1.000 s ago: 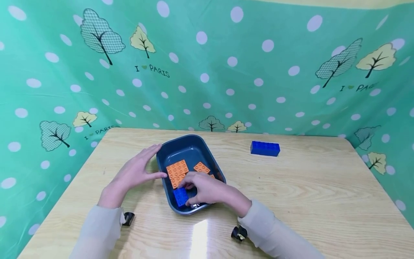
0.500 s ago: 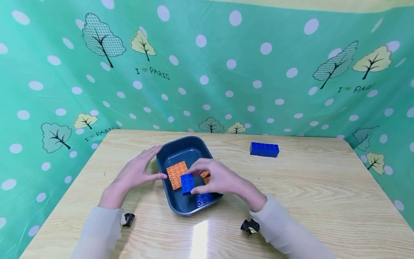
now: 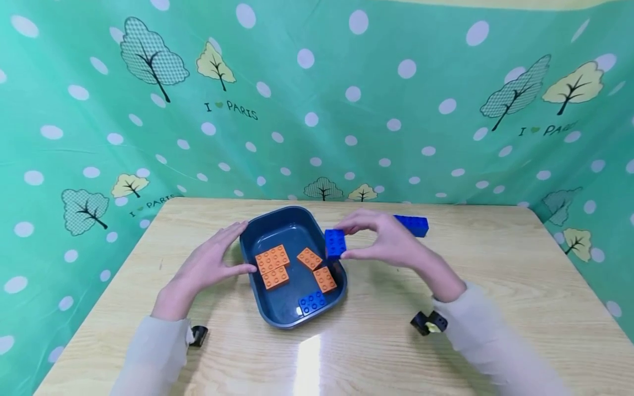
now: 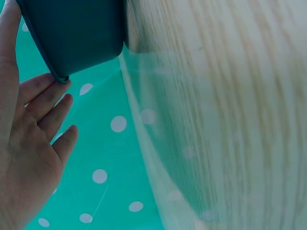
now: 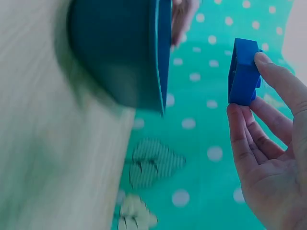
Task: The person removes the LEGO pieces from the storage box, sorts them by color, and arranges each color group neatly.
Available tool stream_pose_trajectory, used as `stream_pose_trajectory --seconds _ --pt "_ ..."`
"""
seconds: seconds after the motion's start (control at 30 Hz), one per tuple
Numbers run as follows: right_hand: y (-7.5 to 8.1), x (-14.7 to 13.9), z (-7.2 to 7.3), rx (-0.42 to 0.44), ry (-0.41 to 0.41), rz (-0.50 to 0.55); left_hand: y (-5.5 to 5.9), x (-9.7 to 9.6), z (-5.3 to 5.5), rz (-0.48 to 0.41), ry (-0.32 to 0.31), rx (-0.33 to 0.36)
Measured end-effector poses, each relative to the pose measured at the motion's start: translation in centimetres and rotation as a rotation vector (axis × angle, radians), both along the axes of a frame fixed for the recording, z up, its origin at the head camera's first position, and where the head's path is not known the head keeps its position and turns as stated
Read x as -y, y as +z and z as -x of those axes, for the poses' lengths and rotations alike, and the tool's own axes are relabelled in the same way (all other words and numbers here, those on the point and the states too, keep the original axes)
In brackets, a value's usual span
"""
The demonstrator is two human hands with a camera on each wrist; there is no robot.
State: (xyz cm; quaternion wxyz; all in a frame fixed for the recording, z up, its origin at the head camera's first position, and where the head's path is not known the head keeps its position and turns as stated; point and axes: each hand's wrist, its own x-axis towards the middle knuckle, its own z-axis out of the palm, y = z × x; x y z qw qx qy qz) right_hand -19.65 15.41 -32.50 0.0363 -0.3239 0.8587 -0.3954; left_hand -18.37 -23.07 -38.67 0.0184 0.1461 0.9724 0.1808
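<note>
My right hand (image 3: 393, 242) pinches a blue toy brick (image 3: 335, 244) between thumb and fingertips, raised over the right rim of a dark blue bin (image 3: 284, 228). The right wrist view shows the brick (image 5: 244, 72) side on, its studs toward the palm. My left hand (image 3: 205, 258) lies along the bin's left side, with thumb tip and fingertips at the rim and the fingers fairly straight. Inside the bin are several orange bricks, among them a square one (image 3: 272, 258) and a smaller one (image 3: 324, 279). One blue brick (image 3: 312, 303) lies at the bin's near right corner.
A long blue block (image 3: 415, 225) stands at the back right of the wooden table (image 3: 495, 286), partly covered by my right hand. Behind the table hangs a green dotted cloth (image 3: 277, 110).
My right hand has lifted the blue brick from the bin's near part and carried it right and back, over the rim. My left hand has kept its place at the bin.
</note>
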Motion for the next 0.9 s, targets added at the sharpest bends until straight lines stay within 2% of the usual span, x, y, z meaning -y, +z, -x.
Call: stream_pose_trajectory --seconds 0.2,0.47,0.63,0.9 --pt "0.9 -3.9 1.2 0.014 -0.099 0.007 0.2 -0.1 0.1 -0.001 0.003 0.004" --pt "0.8 -8.6 1.9 0.005 -0.189 0.047 0.1 0.0 0.1 0.004 0.009 0.006" --pt "0.0 -11.3 2.1 -0.015 -0.253 0.055 0.0 0.0 0.0 0.003 0.016 0.005" --pt "-2.2 -15.0 2.5 0.001 -0.358 0.063 -0.1 0.0 0.0 0.005 0.021 0.01"
